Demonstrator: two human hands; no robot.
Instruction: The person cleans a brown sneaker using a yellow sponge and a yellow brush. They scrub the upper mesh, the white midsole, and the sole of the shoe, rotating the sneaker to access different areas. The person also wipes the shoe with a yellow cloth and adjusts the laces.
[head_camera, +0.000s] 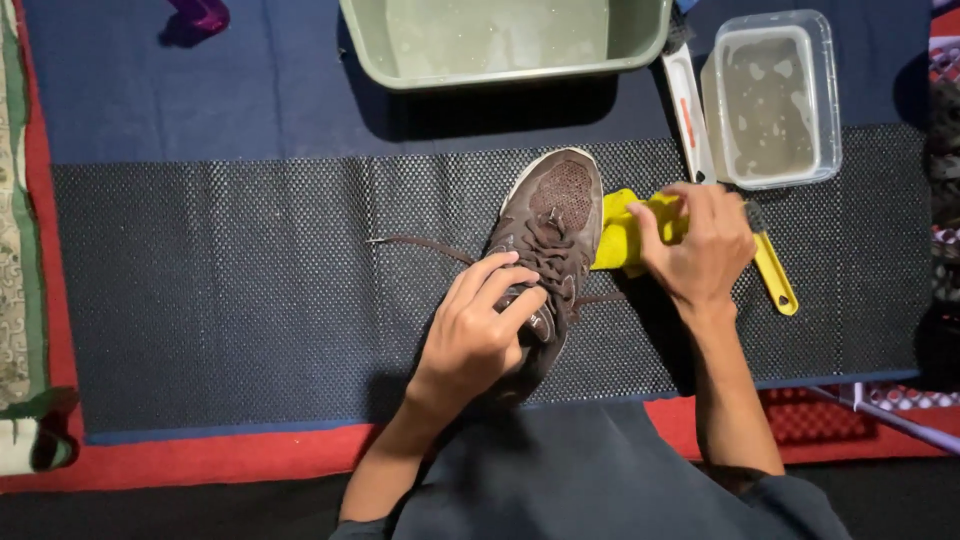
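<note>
Head view: brown shoe (545, 235) lies on the dark mat (230, 290), left hand (475, 335) clamped over its heel. Right hand (700, 245) grips a yellow cloth (620, 235) against its side, yellow brush (775, 275) just beside, tubs beyond.

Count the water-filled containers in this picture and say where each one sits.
2. A green basin sits at the top centre; a clear plastic tub sits at the top right, beyond the shoe.

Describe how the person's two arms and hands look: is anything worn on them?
Both hands, left hand and right hand, are bare: no gloves, rings or watch show. The forearms are uncovered too; dark grey-blue sleeves begin only near the elbows, at the bottom edge.
</note>
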